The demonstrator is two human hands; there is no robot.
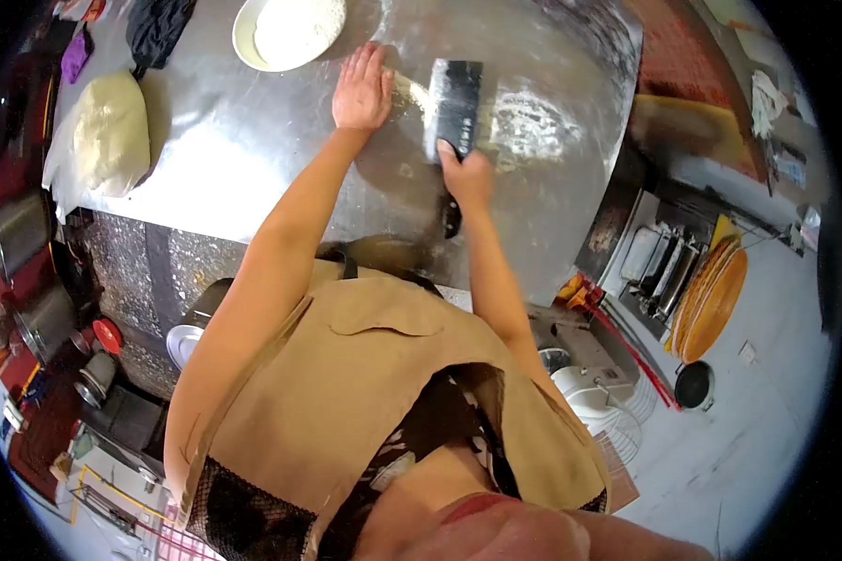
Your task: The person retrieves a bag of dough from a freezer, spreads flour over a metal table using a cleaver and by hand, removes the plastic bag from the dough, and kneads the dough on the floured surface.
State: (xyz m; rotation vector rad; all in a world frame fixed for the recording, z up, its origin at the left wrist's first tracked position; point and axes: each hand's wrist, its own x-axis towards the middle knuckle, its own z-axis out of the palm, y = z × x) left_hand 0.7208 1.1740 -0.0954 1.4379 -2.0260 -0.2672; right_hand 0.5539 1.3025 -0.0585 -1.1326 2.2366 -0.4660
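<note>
My right hand [468, 178] is closed round the black handle of a broad-bladed cleaver [457, 103]. White dust coats the left side of the blade, which is at the metal table top [253, 131]. To the left, my left hand [363, 89] lies flat with its fingers stretched out, holding nothing. A thin streak of pale dough or flour [409, 91] runs between that hand and the blade. Right of the cleaver, a patch of white flour [531, 126] is spread over the metal. Beyond my left hand stands a white bowl [243, 42] of white powder.
A large pale lump, apparently dough, in a plastic bag [112, 136] sits on the table's left side. Behind it lies a black cloth or bag [157, 33]. Round orange boards [716, 299] stand at the right. Pots [47, 323] are at the left.
</note>
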